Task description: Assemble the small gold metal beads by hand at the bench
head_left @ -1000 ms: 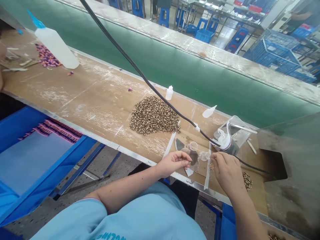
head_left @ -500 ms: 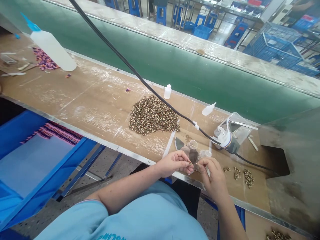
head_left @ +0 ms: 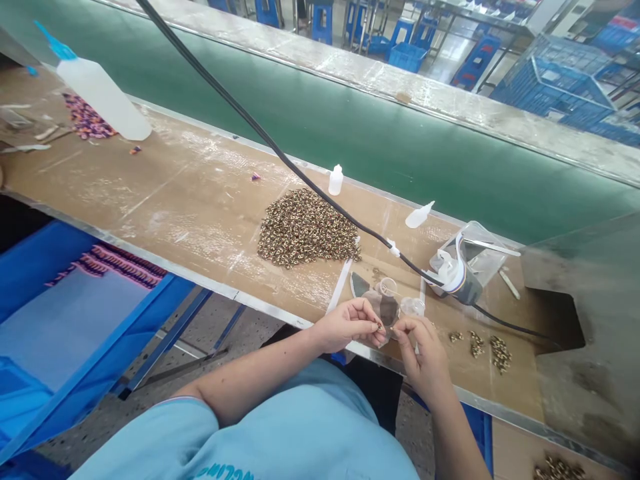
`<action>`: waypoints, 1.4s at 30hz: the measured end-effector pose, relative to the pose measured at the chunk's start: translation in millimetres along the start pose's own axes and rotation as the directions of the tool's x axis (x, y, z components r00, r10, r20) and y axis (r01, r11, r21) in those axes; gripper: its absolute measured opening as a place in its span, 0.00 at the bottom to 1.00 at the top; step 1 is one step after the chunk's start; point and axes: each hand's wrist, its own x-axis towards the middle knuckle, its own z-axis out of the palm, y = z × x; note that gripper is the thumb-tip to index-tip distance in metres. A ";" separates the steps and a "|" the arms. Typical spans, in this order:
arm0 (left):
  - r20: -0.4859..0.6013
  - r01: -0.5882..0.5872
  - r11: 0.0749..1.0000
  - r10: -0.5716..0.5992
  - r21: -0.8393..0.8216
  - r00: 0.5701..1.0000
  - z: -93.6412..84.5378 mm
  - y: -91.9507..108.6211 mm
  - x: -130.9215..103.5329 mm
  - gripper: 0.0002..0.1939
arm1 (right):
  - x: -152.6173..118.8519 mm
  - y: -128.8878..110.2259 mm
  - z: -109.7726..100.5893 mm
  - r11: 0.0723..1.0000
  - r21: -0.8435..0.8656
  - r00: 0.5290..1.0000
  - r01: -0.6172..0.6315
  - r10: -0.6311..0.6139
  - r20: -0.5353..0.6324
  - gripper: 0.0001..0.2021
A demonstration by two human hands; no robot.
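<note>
My left hand pinches a small gold and dark piece between thumb and forefinger, above the table's front edge. Close to its right, my right hand has thumb and forefinger pressed together; whatever they hold is too small to make out. A small gap separates the fingertips of both hands. Behind them stand two small clear round cups. A large pile of gold and dark pieces lies farther back and to the left. Three little heaps of similar pieces are right of my right hand.
A black cable crosses above the table to a strapped device beside a clear box. Small white bottles stand or lie along the back edge. At far left are a large bottle and pink-purple pieces; a blue bin sits below.
My right hand has shifted slightly left, bringing its fingertips nearer to the piece in my left hand. The left hand keeps its pinch, almost unmoved. The view has shifted slightly.
</note>
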 end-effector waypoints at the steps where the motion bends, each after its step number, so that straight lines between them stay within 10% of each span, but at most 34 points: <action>1: -0.001 -0.007 1.000 0.007 0.001 1.000 -0.1 0.0 0.1 0.18 | -0.4 0.2 -0.2 1.000 0.000 1.000 -0.002 0.002 -0.003 0.06; 42: -0.025 0.057 0.994 -0.055 0.088 0.998 -1.4 -1.1 1.3 0.20 | -5.6 -2.3 12.6 0.990 -0.120 0.997 0.071 -0.073 -0.020 0.04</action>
